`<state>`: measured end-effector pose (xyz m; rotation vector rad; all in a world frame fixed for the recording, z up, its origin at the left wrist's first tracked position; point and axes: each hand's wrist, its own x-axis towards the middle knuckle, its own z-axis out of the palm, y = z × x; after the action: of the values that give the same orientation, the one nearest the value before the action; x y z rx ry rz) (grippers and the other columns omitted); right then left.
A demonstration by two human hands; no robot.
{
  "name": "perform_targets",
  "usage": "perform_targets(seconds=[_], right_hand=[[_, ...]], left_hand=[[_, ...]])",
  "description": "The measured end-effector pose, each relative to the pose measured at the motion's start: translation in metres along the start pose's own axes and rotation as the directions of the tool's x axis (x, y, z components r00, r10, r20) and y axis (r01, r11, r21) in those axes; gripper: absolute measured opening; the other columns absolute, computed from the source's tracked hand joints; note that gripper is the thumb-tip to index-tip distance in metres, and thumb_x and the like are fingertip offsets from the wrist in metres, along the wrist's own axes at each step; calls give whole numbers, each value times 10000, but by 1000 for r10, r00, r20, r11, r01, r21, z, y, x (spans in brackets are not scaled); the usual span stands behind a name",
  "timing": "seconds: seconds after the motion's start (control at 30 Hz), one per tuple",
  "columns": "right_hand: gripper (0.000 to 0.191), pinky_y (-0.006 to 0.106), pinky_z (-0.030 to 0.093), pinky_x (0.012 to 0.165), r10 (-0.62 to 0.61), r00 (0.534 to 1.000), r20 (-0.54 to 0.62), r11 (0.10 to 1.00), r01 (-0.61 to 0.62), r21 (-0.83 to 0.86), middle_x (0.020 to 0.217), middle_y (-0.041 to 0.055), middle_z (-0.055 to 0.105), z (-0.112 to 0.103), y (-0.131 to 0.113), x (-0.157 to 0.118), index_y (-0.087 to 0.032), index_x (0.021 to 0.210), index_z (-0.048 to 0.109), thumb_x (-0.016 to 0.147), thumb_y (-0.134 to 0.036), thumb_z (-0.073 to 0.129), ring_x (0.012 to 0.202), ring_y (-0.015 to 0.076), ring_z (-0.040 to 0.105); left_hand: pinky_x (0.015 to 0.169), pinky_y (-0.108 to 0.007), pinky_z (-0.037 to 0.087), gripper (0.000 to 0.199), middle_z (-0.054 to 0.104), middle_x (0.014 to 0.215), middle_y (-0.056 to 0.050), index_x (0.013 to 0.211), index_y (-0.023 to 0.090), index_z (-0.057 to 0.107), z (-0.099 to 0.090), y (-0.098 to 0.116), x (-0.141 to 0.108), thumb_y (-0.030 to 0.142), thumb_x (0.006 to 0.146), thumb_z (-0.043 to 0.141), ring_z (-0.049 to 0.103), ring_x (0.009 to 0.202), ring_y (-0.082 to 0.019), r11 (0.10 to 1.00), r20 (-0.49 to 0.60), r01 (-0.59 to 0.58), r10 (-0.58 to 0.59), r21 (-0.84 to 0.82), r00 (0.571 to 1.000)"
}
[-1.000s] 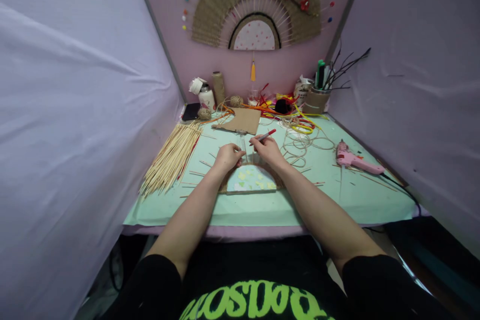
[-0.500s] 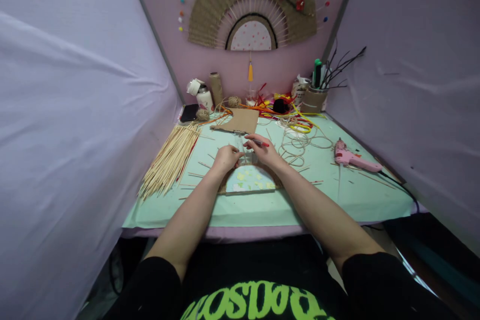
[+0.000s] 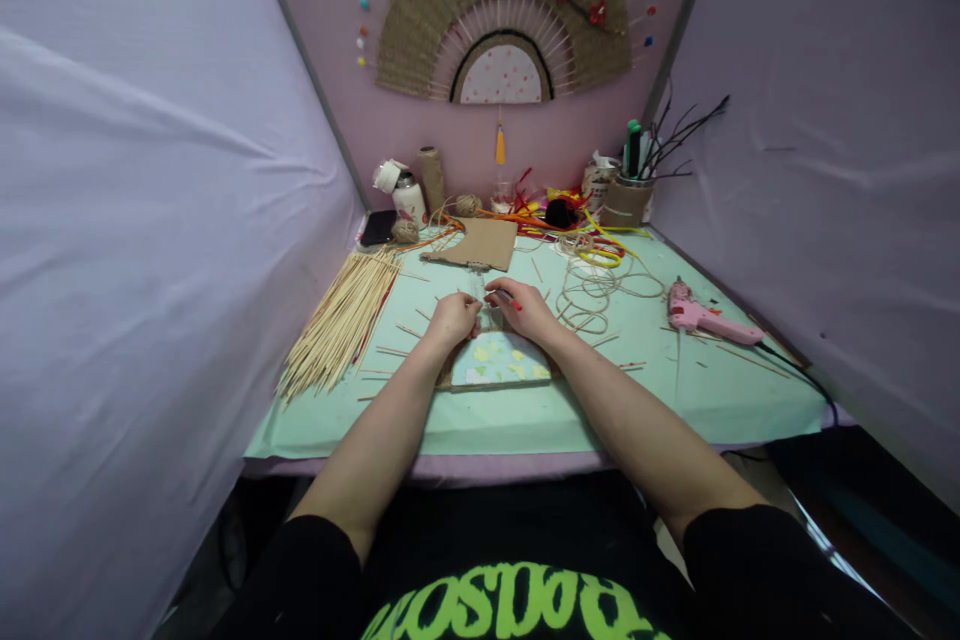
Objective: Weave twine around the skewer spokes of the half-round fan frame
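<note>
My left hand (image 3: 453,317) has its fingers pinched at the top of the half-round patterned piece (image 3: 501,360), on a clear ruler (image 3: 478,286) standing out beyond it. Close to its right, my right hand (image 3: 523,308) is closed around a red pen (image 3: 513,299), whose tip is hidden near the ruler. The patterned piece lies flat with its straight edge toward me, and thin sticks (image 3: 409,330) fan out from around it on both sides. Just beyond the ruler lies a cut piece of brown cardboard (image 3: 487,243).
A bundle of sticks (image 3: 339,322) lies at left, a pink glue gun (image 3: 709,315) at right. Loose twine (image 3: 589,295), yellow scissors (image 3: 600,258), a white bottle (image 3: 409,198) and a pen holder (image 3: 628,200) are toward the back. A decorated fan (image 3: 420,30) hangs behind.
My right hand has shifted slightly left and down, and the red pen is now tilted more steeply. My left hand has stayed nearly still.
</note>
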<state>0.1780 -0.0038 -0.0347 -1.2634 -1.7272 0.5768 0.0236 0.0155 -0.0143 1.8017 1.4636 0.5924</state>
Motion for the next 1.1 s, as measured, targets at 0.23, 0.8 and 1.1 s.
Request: perform_targets(seconds=[0.23, 0.8, 1.1], right_hand=[[191, 335, 493, 810, 3, 1000, 0, 1000, -3, -25, 842, 23, 731, 1, 2, 1, -241, 985, 654, 872, -227, 501, 836, 194, 682], [276, 270, 450, 715, 143, 974, -173, 988, -130, 86, 734, 44, 692, -4, -4, 7, -155, 794, 677, 859, -365, 511, 747, 186, 633], [202, 228, 416, 655, 204, 970, -128, 979, -201, 40, 691, 28, 686, -6, -7, 7, -163, 684, 673, 782, -206, 500, 693, 150, 609]], left_hand=[[468, -241, 372, 210, 548, 413, 13, 705, 167, 640, 0, 2, -2, 202, 862, 505, 472, 344, -125, 1000, 3, -3, 3, -9, 1000], [791, -292, 452, 240, 724, 923, -136, 878, 149, 677, 0, 5, -1, 307, 876, 497, 662, 921, -235, 882, -98, 20, 29, 471, 995], [829, -340, 475, 367, 705, 1040, -181, 996, 134, 696, 3, 7, -4, 338, 891, 410, 653, 1015, -280, 790, -85, 41, 15, 612, 996]])
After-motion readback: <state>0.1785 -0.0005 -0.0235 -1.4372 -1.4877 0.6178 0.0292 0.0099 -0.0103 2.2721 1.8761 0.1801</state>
